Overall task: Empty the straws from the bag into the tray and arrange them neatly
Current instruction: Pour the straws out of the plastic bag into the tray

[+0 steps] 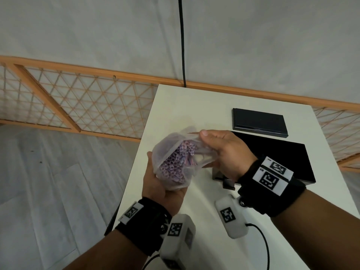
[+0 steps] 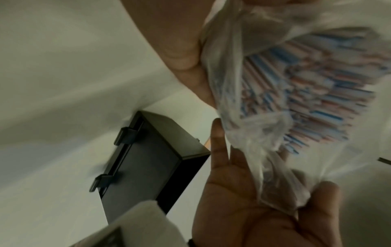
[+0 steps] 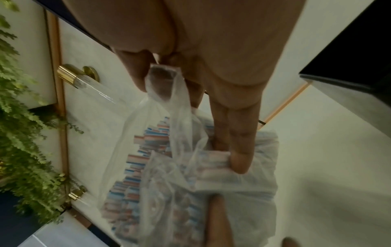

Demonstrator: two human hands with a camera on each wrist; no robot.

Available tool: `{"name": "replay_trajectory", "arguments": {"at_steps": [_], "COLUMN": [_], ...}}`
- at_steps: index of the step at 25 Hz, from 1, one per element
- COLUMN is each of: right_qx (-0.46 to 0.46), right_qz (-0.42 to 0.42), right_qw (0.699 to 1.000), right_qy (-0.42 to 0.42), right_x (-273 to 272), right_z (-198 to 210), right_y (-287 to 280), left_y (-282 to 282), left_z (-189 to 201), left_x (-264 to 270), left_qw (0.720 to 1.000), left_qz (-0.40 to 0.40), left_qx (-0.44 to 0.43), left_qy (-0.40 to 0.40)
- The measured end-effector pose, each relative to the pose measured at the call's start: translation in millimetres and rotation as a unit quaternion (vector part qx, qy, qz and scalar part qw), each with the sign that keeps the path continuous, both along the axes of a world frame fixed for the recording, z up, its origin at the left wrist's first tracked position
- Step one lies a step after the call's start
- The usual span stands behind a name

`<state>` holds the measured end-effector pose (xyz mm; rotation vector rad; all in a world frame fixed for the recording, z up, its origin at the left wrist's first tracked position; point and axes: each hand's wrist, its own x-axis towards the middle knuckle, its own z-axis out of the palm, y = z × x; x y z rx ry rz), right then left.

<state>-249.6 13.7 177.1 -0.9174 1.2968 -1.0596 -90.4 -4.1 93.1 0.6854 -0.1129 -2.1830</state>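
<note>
A thin clear plastic bag (image 1: 171, 137) full of red, white and blue striped straws (image 1: 179, 158) is held above the left edge of the white table. My left hand (image 1: 155, 182) cups the bag from below, thumb up along its side. In the left wrist view the plastic (image 2: 264, 167) runs across that palm (image 2: 243, 208). My right hand (image 1: 220, 149) pinches the bag's top rim between thumb and fingers. The right wrist view shows a strip of plastic (image 3: 162, 80) caught in those fingers, above the straws (image 3: 135, 167). The black tray (image 1: 282, 156) lies on the table just right of my right hand.
A second flat black piece (image 1: 259, 121) lies behind the tray. A small dark clip (image 1: 228, 184) sits at the tray's near corner. The white table (image 1: 194, 106) ends at a wooden lattice rail (image 1: 87, 98); a black cable (image 1: 182, 45) hangs behind. Grey floor lies left.
</note>
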Motion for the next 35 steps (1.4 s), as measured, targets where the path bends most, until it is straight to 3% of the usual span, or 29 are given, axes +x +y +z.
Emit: {"name": "replay_trajectory", "arguments": {"at_steps": [3, 6, 8, 12, 14, 18, 23, 24, 28, 32, 35], "right_qx": [-0.025, -0.048, -0.040, 0.002, -0.006, -0.045, -0.129, -0.138, -0.139, -0.131, -0.122], "right_qz": [-0.015, -0.037, -0.039, -0.012, -0.009, 0.071, 0.001, -0.011, -0.038, -0.010, -0.013], "right_qw": [0.999, 0.992, 0.986, 0.952, 0.939, 0.966, 0.959, 0.954, 0.942, 0.948, 0.952], "right_qy": [0.016, 0.107, 0.158, 0.307, 0.343, 0.243, 0.254, 0.267, 0.304, 0.291, 0.280], "right_x": [-17.2, -43.6, -63.9, -109.0, -124.7, -139.5, -153.2, -155.4, -161.5, -157.0, -156.7], "right_z": [18.4, 40.7, 50.3, 65.5, 69.0, 56.6, 23.9, 16.6, -5.5, -19.5, -22.0], "right_y": [-1.7, -7.6, -12.0, -12.2, -9.9, 5.2, 19.0, 20.3, 28.3, 31.2, 31.5], "left_y": [0.3, 1.8, -2.8, -20.2, -26.7, -28.5, -36.1, -38.8, -49.6, -47.4, -44.5], "left_z": [16.8, 38.5, 45.6, 53.1, 57.2, 57.5, 42.9, 39.6, 24.4, 20.2, 20.1], "left_x": [-6.9, -27.5, -49.3, -95.2, -110.9, -129.2, -139.2, -138.0, -131.8, -127.0, -126.1], "left_qw": [0.995, 0.984, 0.972, 0.952, 0.930, 0.855, 0.744, 0.741, 0.770, 0.726, 0.720], "left_qz": [-0.084, -0.136, -0.137, -0.110, -0.116, -0.160, -0.232, -0.249, -0.308, -0.325, -0.296], "left_qx": [-0.042, -0.108, -0.186, -0.281, -0.339, -0.442, -0.491, -0.488, -0.452, -0.479, -0.480], "left_qy": [0.017, 0.035, 0.033, -0.045, -0.087, -0.220, -0.388, -0.388, -0.329, -0.373, -0.405]}}
